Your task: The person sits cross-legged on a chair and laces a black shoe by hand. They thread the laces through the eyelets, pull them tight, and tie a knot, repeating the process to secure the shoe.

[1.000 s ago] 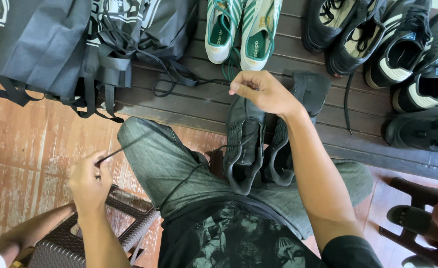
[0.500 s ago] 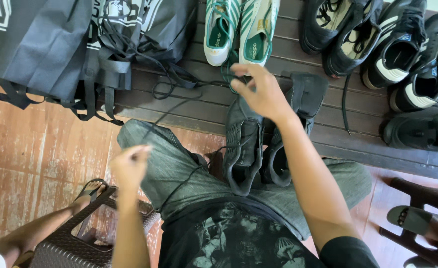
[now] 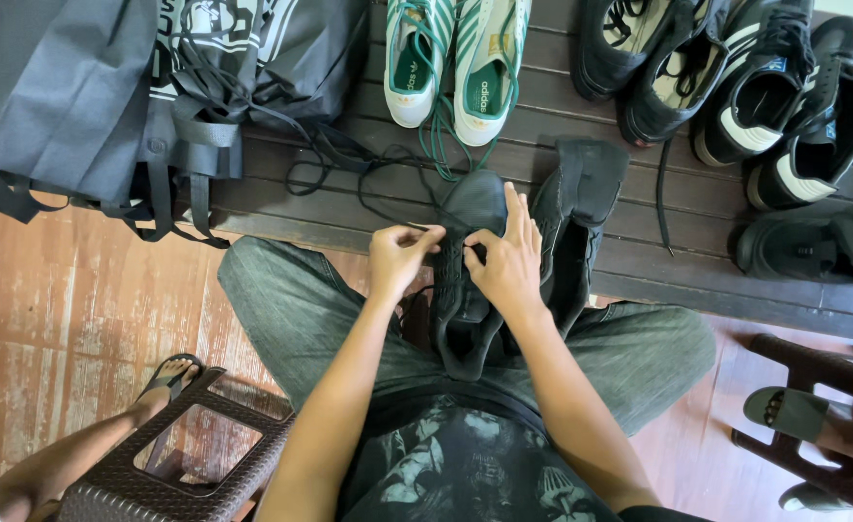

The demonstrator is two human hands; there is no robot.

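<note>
The left hand [image 3: 399, 259] has come up from the lap to the black shoe [image 3: 465, 271], joining the right hand [image 3: 506, 263]. Both sets of fingers pinch its black lace [image 3: 349, 184]. The hands hide the eyelets.

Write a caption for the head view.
Both hands, left hand and right hand, pinch a black lace over a black shoe.

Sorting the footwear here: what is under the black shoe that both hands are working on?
The black shoe rests between the person's knees on grey trousers, its toe reaching the dark wooden bench. The left hand and right hand cover its laces; its sole is hidden.
</note>
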